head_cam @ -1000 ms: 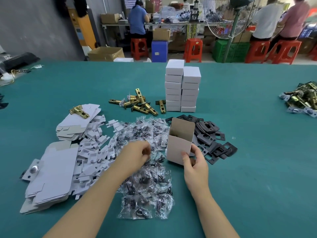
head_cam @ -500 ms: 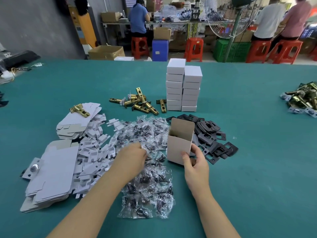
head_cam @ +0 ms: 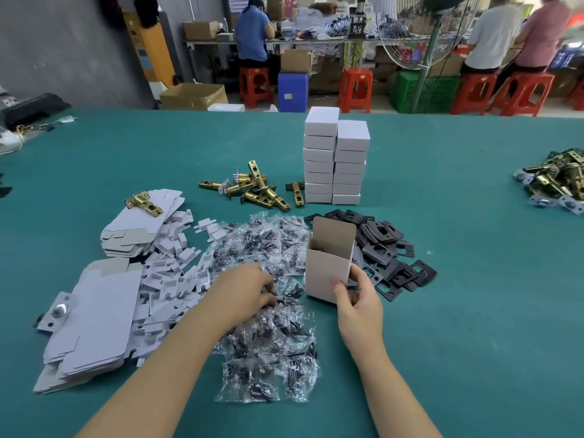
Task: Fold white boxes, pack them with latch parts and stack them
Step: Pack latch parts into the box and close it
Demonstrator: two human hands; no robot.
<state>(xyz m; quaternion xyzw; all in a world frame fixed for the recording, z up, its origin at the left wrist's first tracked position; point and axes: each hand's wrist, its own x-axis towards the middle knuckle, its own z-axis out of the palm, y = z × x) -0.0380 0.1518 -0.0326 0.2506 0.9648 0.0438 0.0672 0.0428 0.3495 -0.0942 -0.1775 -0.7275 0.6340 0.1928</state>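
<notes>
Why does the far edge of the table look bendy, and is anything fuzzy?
Head view: the wide-angle lens bows the green table at its far edge; light is soft and even, with faint shadows under the stacked white boxes; the clear screw bags catch small glints; the left hand looks slightly blurred, while the open box looks sharp.

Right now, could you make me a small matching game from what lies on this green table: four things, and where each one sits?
Things:
1. open white cardboard box
2. stack of closed white boxes
3. black metal plates
4. clear plastic screw bags

Places:
A. far middle of the table
B. under the left hand
C. held by the right hand
D. right of the open box

Pairs: 1-C, 2-A, 3-D, 4-B
</notes>
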